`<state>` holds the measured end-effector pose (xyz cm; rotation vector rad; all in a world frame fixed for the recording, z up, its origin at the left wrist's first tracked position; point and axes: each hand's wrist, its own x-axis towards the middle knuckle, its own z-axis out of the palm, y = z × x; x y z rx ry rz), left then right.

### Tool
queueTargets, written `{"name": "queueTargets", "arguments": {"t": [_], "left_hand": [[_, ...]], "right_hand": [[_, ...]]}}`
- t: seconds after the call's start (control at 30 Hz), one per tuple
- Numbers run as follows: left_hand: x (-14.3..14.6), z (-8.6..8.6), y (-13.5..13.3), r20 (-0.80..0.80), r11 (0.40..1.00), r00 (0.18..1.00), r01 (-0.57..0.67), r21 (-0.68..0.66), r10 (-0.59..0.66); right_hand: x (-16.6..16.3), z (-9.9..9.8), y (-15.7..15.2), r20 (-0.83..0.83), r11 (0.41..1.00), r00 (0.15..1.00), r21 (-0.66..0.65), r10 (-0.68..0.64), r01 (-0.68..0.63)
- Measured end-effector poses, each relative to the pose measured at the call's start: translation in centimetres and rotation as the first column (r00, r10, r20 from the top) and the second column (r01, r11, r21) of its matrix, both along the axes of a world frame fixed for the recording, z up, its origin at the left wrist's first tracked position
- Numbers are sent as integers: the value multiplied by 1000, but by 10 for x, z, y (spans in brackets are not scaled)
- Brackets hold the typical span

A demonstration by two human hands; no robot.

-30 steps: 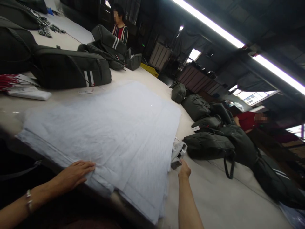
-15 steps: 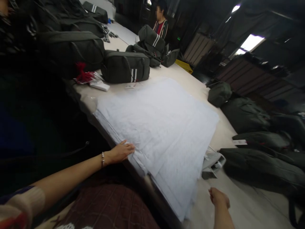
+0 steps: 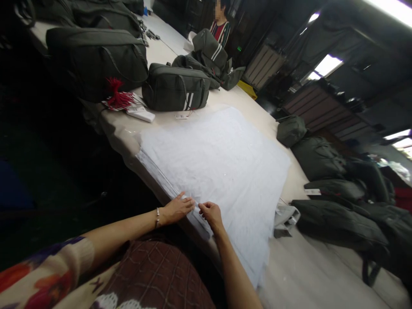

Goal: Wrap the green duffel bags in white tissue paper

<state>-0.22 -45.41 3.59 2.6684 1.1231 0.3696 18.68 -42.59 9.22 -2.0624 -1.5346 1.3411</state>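
Observation:
A stack of thin white sheets (image 3: 222, 159) lies spread over the near side of the table in the head view, its left edges layered along the table's border. My left hand (image 3: 178, 209) rests flat on the near edge of the stack, fingers stretched out, a bracelet on the wrist. Just right of it, my right hand (image 3: 210, 214) is closed in a pinch at the same edge, its fingertips on a white sheet. How much of the sheet is between those fingers is hard to see.
Dark green bags (image 3: 177, 86) with white stripes stand beyond the sheets, near tags with red strings (image 3: 119, 96). More dark bags (image 3: 337, 225) line the right side, beside a grey folded piece (image 3: 286, 219). A person (image 3: 220, 28) is at the far end of the table (image 3: 267, 112).
My right hand has moved left from over the bare table to the sheets' near edge, beside my left hand. The left hand stays flat on the stack. The view has shifted slightly.

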Motion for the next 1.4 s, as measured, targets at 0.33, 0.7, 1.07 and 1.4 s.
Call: {"name": "queueTargets", "arguments": {"t": [0.33,0.7,1.07,1.4], "left_hand": [[-7,-4,8,59,997,996,76,-33,-73],[-12,-13,18,83,987,985,153,-39,-150],[-19,-15,16,109,978,977,193,-82,-184],[-18,14,59,57,998,996,68,10,-68]], "right_hand": [[2,-14,16,369,985,922,-167,113,-54],[36,-3,-6,402,989,911,-69,-95,134],[13,-14,-11,382,990,913,47,-143,136],[1,-1,-17,388,954,872,149,-298,260]]}}
